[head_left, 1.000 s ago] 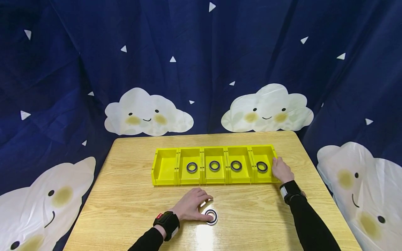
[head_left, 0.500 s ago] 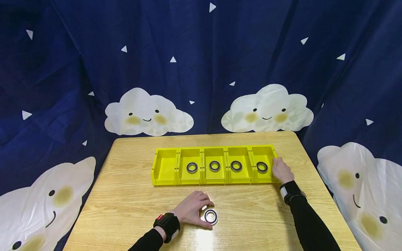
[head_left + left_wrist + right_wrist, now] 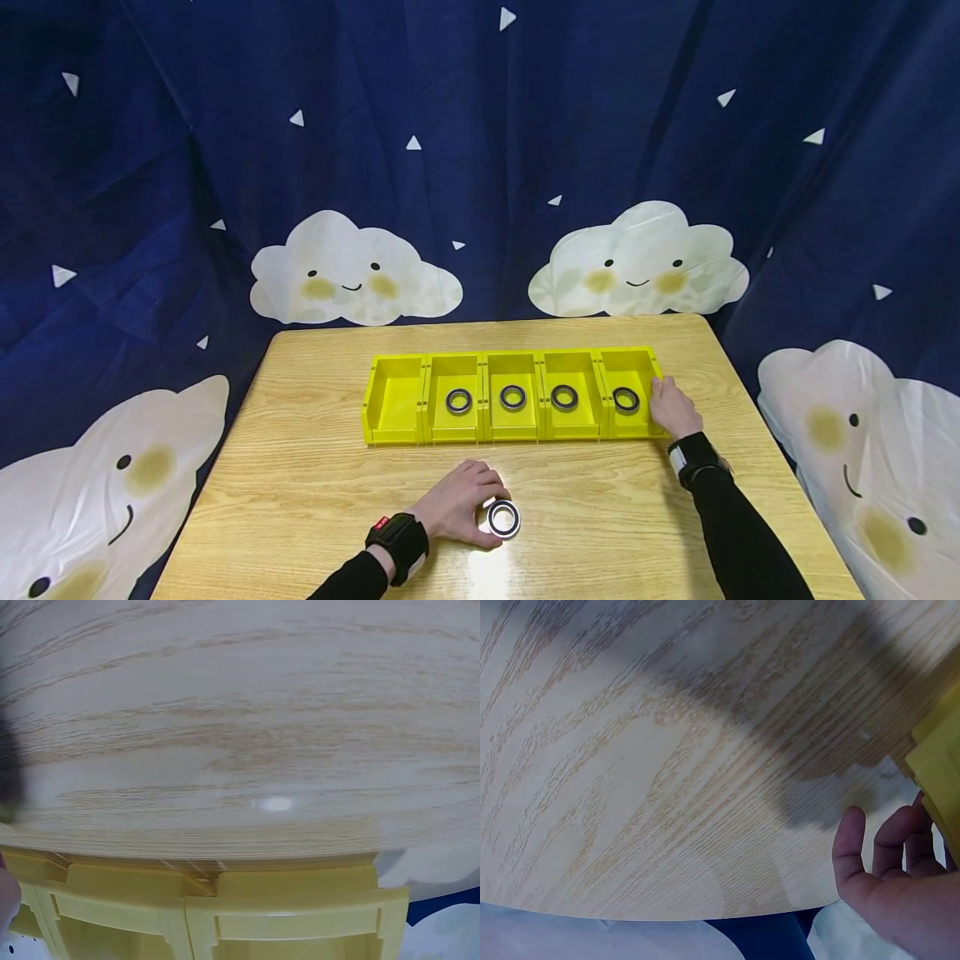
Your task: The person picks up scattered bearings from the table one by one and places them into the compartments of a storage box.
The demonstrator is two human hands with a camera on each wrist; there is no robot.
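Note:
Near the front of the table, my left hand [image 3: 461,504] pinches a ball bearing [image 3: 491,530] by its outer edge, thumb on the near side and fingers on the far side. The bearing is a steel ring with a dark seal. A row of joined yellow bins [image 3: 395,435] stands beyond it. My right hand [image 3: 672,408] grips the right side wall of the rightmost bin [image 3: 628,430]; in the right wrist view its curled fingers [image 3: 890,844] lie against the yellow plastic [image 3: 939,761]. Only a bit of the left hand [image 3: 7,896] shows in the left wrist view.
Bearings lie singly in the bins: one in the second bin [image 3: 458,388], one in the middle [image 3: 512,386], one in the fourth [image 3: 564,385] and one in the rightmost [image 3: 626,388]. The leftmost bin [image 3: 397,392] holds none. A dark blue curtain [image 3: 480,167] surrounds the wooden table [image 3: 300,467].
My left thumb has moved from over the bearing to its near edge, and the fingers have closed around it. The right hand has kept its place on the bin.

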